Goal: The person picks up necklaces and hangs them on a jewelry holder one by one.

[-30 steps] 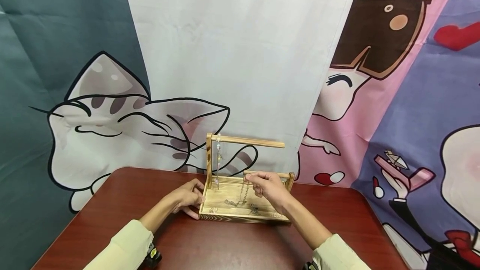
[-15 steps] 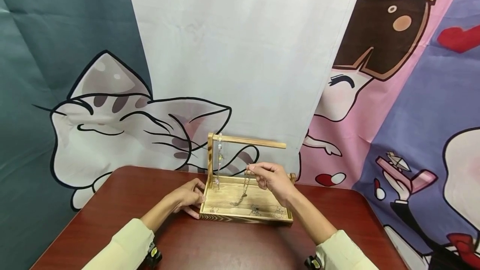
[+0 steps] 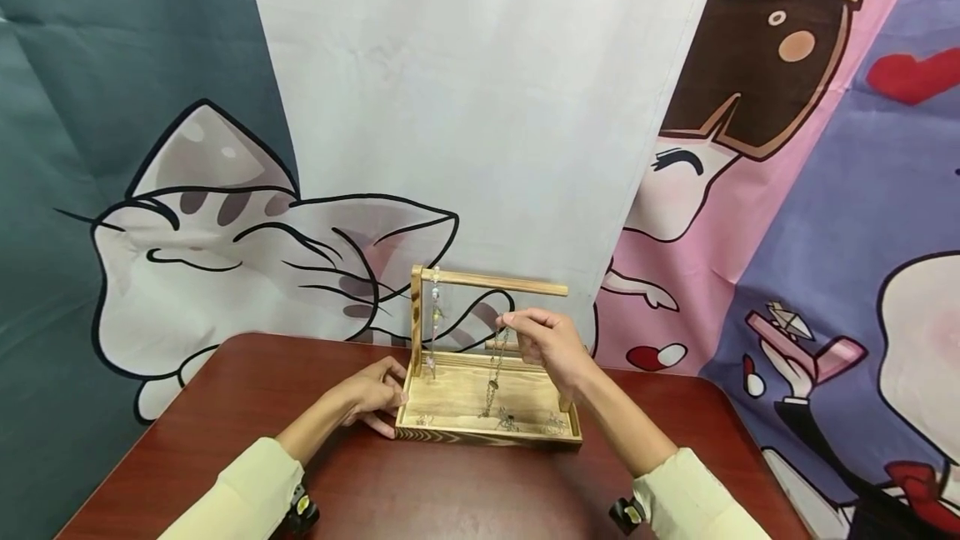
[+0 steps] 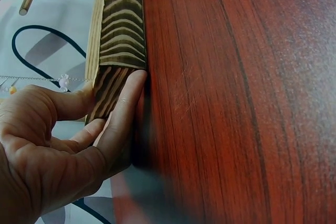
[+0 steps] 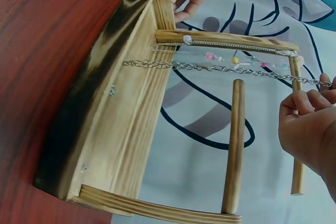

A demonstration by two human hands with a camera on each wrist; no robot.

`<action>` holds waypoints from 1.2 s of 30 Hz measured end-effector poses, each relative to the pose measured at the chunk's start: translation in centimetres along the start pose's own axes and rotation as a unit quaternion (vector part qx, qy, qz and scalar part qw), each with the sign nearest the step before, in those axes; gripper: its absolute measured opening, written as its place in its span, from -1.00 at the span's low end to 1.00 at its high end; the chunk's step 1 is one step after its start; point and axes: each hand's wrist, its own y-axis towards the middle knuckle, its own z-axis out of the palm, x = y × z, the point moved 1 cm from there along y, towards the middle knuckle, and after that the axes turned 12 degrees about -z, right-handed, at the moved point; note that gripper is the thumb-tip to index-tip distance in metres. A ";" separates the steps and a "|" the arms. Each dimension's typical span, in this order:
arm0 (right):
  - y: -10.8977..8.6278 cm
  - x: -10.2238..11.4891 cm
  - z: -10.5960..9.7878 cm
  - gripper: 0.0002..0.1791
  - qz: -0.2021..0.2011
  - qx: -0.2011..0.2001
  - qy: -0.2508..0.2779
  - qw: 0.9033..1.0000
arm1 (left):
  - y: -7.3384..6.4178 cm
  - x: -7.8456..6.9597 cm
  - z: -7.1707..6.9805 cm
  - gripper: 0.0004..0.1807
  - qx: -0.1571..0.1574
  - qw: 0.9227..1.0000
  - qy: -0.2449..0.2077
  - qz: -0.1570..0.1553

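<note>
A wooden jewelry stand [image 3: 450, 394] with a shallow tray and two horizontal bars stands on the table. My left hand [image 3: 372, 397] grips the tray's left end, thumb [image 4: 76, 103] at the rim and fingers along the dark outer side. Above the tray, my right hand [image 3: 553, 346] pinches the top of a silver chain necklace [image 3: 493, 386]. The chain hangs down in a narrow loop, its lower end close over the tray floor. In the right wrist view the chain [image 5: 210, 68] stretches taut from the fingers. A beaded necklace [image 3: 435, 315] hangs from the upper bar's left end.
The upper bar [image 3: 502, 282] has a free right end; the lower bar [image 5: 234, 145] is partly behind my right hand in the head view. Small silver pieces [image 3: 507, 419] lie along the tray's front. A cartoon-printed curtain [image 3: 480, 107] hangs behind the red-brown table [image 3: 315, 365].
My right hand has risen, lifting the chain until it hangs nearly straight instead of partly lying on the tray. The left hand has stayed at the tray's end.
</note>
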 end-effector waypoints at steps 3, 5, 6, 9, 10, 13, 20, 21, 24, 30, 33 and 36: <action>0.4 0.6 0.0 -0.84 -0.008 0.000 -0.002 1.000 | 0.0 -0.1 -0.2 -0.51 0.005 1.000 -0.001 0.002; 0.7 0.9 0.0 -0.82 -0.012 0.001 -0.001 1.000 | 0.0 -0.1 -0.3 -0.51 0.007 1.000 -0.002 0.003; 0.8 1.1 0.0 -0.81 -0.013 0.001 0.000 1.000 | 0.0 -0.1 -0.3 -0.51 0.008 1.000 -0.002 0.003; 1.1 1.6 -0.1 -0.78 -0.016 0.003 0.003 1.000 | 0.0 -0.1 -0.5 -0.50 0.007 1.000 -0.002 0.004; 1.2 1.7 -0.1 -0.77 -0.016 0.002 0.005 1.000 | 0.1 -0.1 -0.5 -0.50 0.006 1.000 -0.002 0.005; 1.4 2.2 -0.1 -0.76 -0.018 -0.002 0.012 1.000 | 0.1 0.0 -0.6 -0.49 0.006 1.000 -0.002 0.005; 2.0 3.4 -0.3 -0.73 -0.045 -0.018 0.019 0.999 | 0.3 -0.3 -0.8 -0.49 0.012 1.000 -0.006 0.001; 2.0 3.6 -0.3 -0.72 -0.048 -0.020 0.019 0.998 | 0.4 -0.3 -0.8 -0.49 0.013 1.000 -0.006 0.000; 2.0 4.2 -0.5 -0.71 -0.054 -0.026 0.023 0.998 | 0.3 -0.4 -0.7 -0.49 0.017 1.000 -0.003 -0.001; 2.4 5.3 -0.9 -0.70 -0.080 -0.037 0.031 0.996 | 0.4 -0.4 -0.6 -0.51 0.021 1.000 -0.003 -0.002; 2.5 5.7 -1.0 -0.68 -0.084 -0.043 0.034 0.995 | 0.5 -0.3 -0.6 -0.50 0.022 1.000 -0.003 -0.004; 2.5 6.2 -1.2 -0.68 -0.086 -0.054 0.035 0.994 | 0.5 -0.2 -0.5 -0.50 0.022 1.000 -0.004 -0.004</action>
